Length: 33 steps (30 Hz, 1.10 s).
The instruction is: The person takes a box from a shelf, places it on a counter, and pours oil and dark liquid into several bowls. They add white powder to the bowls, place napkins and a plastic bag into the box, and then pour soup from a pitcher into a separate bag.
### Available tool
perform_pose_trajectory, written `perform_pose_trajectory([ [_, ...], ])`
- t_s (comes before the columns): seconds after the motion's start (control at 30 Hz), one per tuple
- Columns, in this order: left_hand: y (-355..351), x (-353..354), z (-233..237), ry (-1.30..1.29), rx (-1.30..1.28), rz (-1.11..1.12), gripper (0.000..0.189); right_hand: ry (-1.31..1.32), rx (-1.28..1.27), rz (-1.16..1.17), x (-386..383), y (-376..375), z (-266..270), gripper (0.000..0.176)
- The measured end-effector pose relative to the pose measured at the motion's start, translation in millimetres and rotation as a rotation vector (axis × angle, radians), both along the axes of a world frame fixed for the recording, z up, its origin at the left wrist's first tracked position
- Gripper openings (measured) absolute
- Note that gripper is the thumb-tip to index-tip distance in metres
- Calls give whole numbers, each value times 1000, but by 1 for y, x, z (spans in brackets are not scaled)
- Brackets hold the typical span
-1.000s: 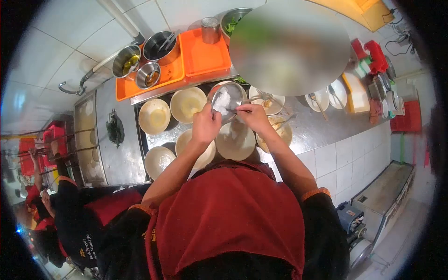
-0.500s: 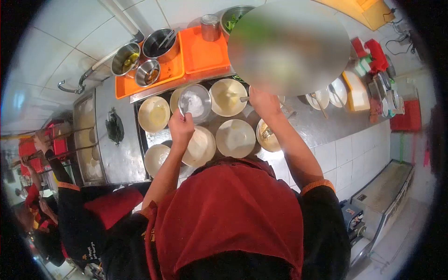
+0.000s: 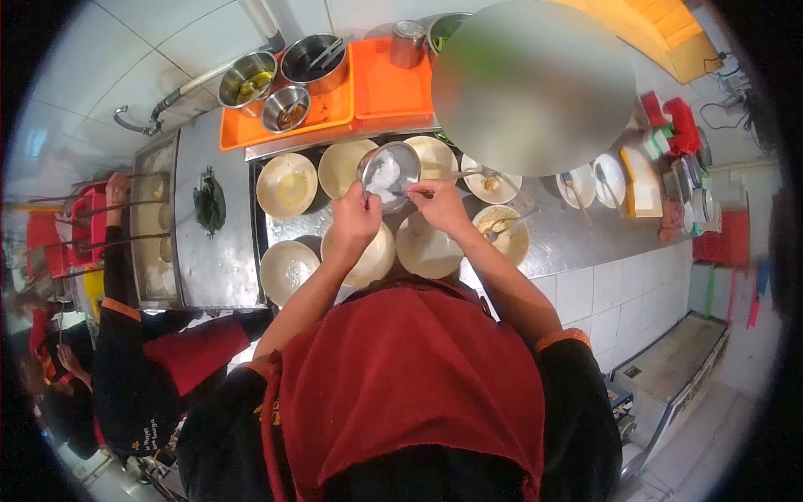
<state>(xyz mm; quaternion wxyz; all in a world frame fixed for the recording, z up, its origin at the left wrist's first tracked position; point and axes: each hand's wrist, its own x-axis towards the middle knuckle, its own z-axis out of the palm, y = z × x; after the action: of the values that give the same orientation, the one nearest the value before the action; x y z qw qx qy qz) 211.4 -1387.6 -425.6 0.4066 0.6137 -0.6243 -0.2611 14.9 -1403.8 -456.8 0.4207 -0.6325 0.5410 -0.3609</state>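
Note:
My left hand (image 3: 357, 214) is closed on the rim of a metal bowl (image 3: 412, 159) holding a white, powdery heap (image 3: 386, 174). My right hand (image 3: 441, 206) is closed in a pinch at the bowl's right edge, on what looks like a small spoon (image 3: 406, 195) dipping inside; its head is hard to make out. Below and around are pale bowls in two rows: one with a yellowish film (image 3: 288, 186) at left, one (image 3: 428, 248) under my right hand, and one (image 3: 370, 258) partly hidden by my left hand. Utensils lie in the right-hand bowls (image 3: 504, 238).
Behind the bowls, orange trays (image 3: 393, 90) carry metal pots (image 3: 313, 65) and a metal can (image 3: 407, 44). Dark green leaves (image 3: 209, 203) lie on the steel counter at left. White bowls with spoons (image 3: 577, 186) stand to the right. A co-worker's arm (image 3: 118, 243) is at far left.
My right hand has moved left, from above the right-hand bowls to the metal bowl. My left hand has brought that bowl slightly right. The view has shifted a little.

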Motion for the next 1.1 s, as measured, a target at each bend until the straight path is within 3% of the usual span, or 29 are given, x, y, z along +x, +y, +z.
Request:
perform_pose_trajectory([
  [0.03, 1, 2, -2, 2, 1, 0, 13, 2, 1, 0, 3, 1, 7, 21],
  [0.1, 1, 11, -4, -36, -25, 13, 12, -349, 526, -67, 7, -1, 22, 22],
  [0.23, 3, 53, -48, 144, 49, 106, 13, -502, 569, -52, 17, -17, 35, 23],
  [0.33, 19, 84, -28, 184, 241, 264, 15, -500, 501, -20, 28, -36, 47, 19],
  [0.4, 28, 105, -39, 155, 236, 332, 16, 589, -578, -3, 37, -43, 54, 11],
  [0.47, 34, 114, -32, 107, 211, 352, 17, 654, -497, 34, 48, -43, 71, 9],
  [0.57, 38, 103, -13, 77, 189, 340, 17, 421, -531, 253, 64, -31, 90, 13],
  [0.67, 34, 92, -13, 109, 184, 257, 15, 397, -495, 407, 74, -26, 66, 12],
  [0.73, 32, 78, 3, 17, 4, 139, 16, 431, -519, 372, 77, -21, 51, 15],
  [0.8, 29, 76, -4, 10, 21, 148, 14, 227, -159, 236, 78, -11, 43, 18],
  [0.93, 30, 76, -2, -6, 87, 110, 12, 91, 93, 172, 81, -2, 15, 16],
  [1.0, 31, 82, -6, -7, 80, 112, 12, -193, 523, 141, 85, -4, 17, 17],
  [1.1, 36, 104, -13, 203, 151, 205, 13, -370, 594, 168, 94, -12, 29, 19],
])
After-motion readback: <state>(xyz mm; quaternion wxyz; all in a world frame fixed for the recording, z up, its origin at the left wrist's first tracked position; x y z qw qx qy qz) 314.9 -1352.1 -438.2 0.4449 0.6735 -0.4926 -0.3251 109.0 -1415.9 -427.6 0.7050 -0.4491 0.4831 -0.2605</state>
